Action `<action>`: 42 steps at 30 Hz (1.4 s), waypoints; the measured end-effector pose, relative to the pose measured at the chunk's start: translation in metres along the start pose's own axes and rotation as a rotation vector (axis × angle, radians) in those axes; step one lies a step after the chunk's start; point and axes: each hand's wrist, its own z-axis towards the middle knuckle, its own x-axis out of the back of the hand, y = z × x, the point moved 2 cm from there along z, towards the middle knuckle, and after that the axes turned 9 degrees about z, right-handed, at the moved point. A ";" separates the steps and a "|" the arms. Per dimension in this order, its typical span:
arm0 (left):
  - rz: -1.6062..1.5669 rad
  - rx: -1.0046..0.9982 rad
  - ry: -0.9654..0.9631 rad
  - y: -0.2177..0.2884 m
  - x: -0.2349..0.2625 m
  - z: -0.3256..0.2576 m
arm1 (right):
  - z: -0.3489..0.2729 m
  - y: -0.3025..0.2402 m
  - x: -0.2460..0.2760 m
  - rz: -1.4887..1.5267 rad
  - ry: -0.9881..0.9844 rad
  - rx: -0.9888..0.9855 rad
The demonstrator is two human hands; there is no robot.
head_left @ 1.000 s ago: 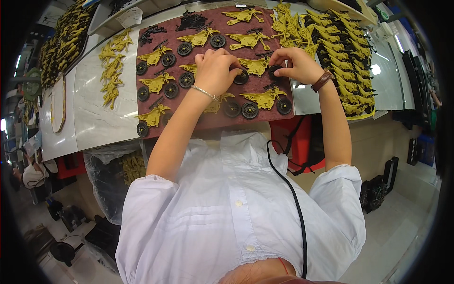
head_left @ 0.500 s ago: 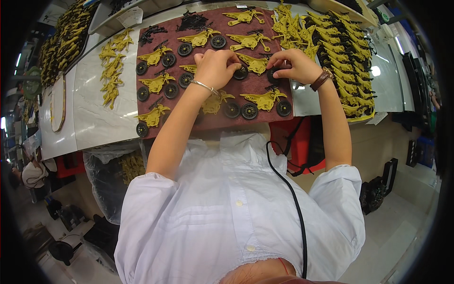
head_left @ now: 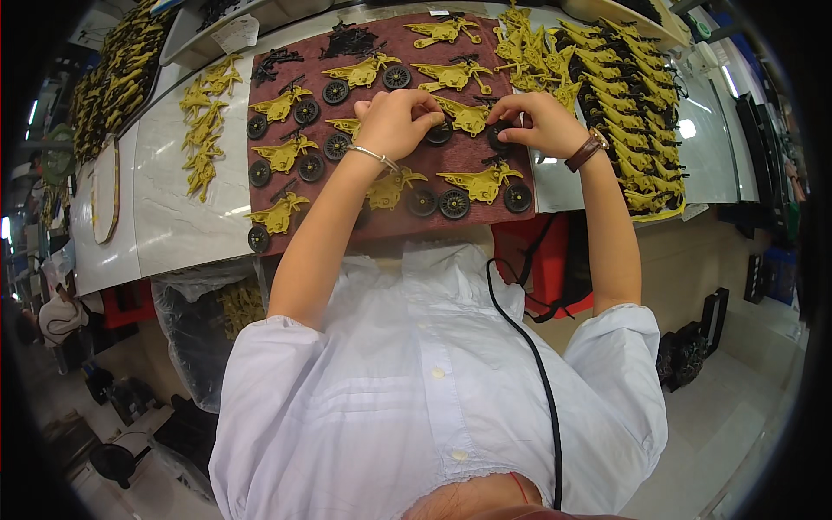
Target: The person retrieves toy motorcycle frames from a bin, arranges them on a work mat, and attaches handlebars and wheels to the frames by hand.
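Observation:
On a dark red mat lie rows of yellow toy motorcycle bodies, several with black spoked wheels at their ends. Between my hands is one such yellow body. My left hand has its thumb and fingers curled together at a black wheel on this body's left end. At the other end, my right hand pinches a second black wheel between thumb and index finger. The fingers partly cover both wheels. Below them sits another yellow body with wheels beside it.
Black small parts are heaped at the mat's far side. Loose yellow bodies lie on the left tabletop, and more are piled at the far right. A tray of stacked yellow bodies stands right. A black cable hangs down my front.
Both hands stay at the same two wheels with almost no movement. The whole view has shifted very slightly.

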 end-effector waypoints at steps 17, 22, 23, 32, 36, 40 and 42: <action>0.286 -0.122 0.299 0.004 -0.008 -0.001 | -0.003 0.003 -0.005 0.013 0.064 0.107; 0.066 -0.374 0.397 0.013 -0.007 0.003 | -0.003 0.004 -0.004 0.025 0.065 0.108; 0.103 -0.439 0.362 0.016 -0.011 0.003 | -0.003 0.004 -0.003 0.034 0.061 0.097; 0.163 -0.453 0.219 0.018 -0.021 0.010 | -0.002 0.006 0.002 0.073 0.050 0.058; 0.121 -0.421 0.216 0.019 -0.023 0.011 | -0.001 0.013 0.002 0.071 0.032 0.057; 0.126 -0.393 0.209 0.021 -0.023 0.010 | 0.000 0.019 0.000 0.030 0.052 0.083; 0.141 -0.369 0.183 0.021 -0.024 0.011 | -0.002 0.016 0.003 0.001 0.105 0.015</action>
